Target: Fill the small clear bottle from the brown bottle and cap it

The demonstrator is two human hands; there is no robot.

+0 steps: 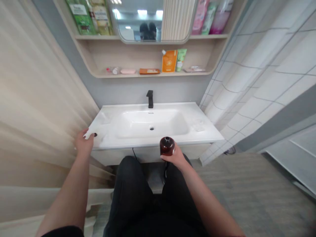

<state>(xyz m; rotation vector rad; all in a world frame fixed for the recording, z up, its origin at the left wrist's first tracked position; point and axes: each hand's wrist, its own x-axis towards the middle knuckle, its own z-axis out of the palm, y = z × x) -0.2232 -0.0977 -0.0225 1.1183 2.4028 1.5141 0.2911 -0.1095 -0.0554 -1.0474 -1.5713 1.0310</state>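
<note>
My right hand grips a dark reddish-brown bottle from below, just in front of the white vanity top. The bottle's neck is open, with no cap or pump showing. My left hand rests at the left corner of the white countertop, holding a small white object with a dark tip. My fingers partly hide that object, so its exact kind is unclear. The white basin lies between my hands, below a black faucet.
A beige curtain hangs along the left, and a tiled wall runs along the right. Above the sink are a mirror and wooden shelves holding several toiletries, including an orange pouch. My dark-trousered legs stand below the cabinet.
</note>
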